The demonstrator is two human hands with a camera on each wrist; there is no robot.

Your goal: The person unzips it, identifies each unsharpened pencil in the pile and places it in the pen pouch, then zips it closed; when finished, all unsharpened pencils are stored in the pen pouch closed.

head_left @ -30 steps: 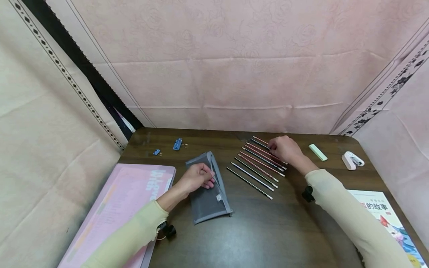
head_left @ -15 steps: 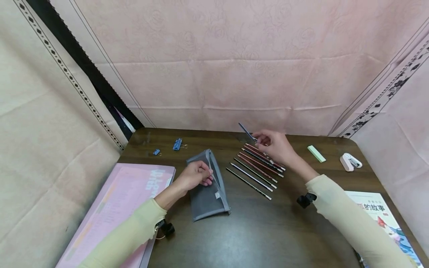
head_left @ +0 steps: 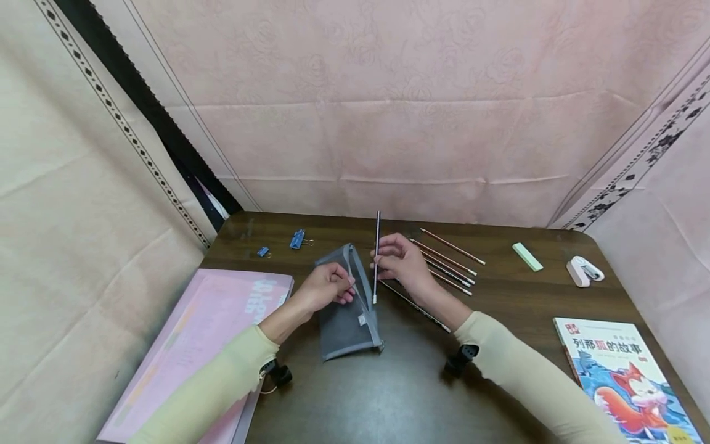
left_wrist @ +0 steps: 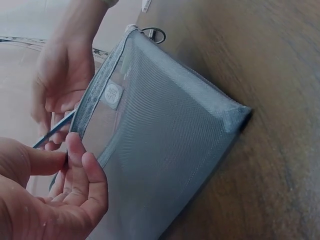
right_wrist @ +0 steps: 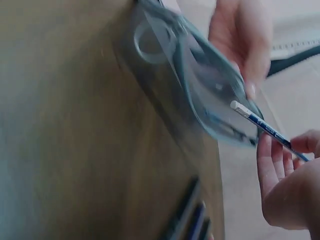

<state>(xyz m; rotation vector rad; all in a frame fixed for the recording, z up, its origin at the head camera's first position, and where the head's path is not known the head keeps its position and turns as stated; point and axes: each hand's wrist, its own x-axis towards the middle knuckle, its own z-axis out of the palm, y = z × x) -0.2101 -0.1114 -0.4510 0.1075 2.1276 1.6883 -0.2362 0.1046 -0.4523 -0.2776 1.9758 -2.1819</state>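
Note:
A grey mesh zip pouch [head_left: 344, 336] lies slanted on the desk, its mouth spread apart in the right wrist view. My left hand [head_left: 327, 288] pinches the edge of that mouth between thumb and fingers [left_wrist: 80, 175]. Just right of the pouch, my right hand [head_left: 403, 265] holds a blue pencil [head_left: 377, 237] between thumb and fingertips, nearly upright in the head view. Its white eraser end [right_wrist: 237, 106] points at the open mouth and overlaps it in the right wrist view. Several more pencils [head_left: 452, 248] lie side by side to the right, partly hidden by the right hand and forearm.
Two blue binder clips [head_left: 297, 238] lie at the back left, beyond a large pink book [head_left: 205, 345]. A pale green stick-like block [head_left: 527, 256] and a white stapler [head_left: 583, 271] are at the back right. A picture book [head_left: 632, 376] lies at the front right.
My right hand has picked the blue pencil up from the far end of the row and carried it left to the pouch, turning it more upright. The left hand keeps its pinch.

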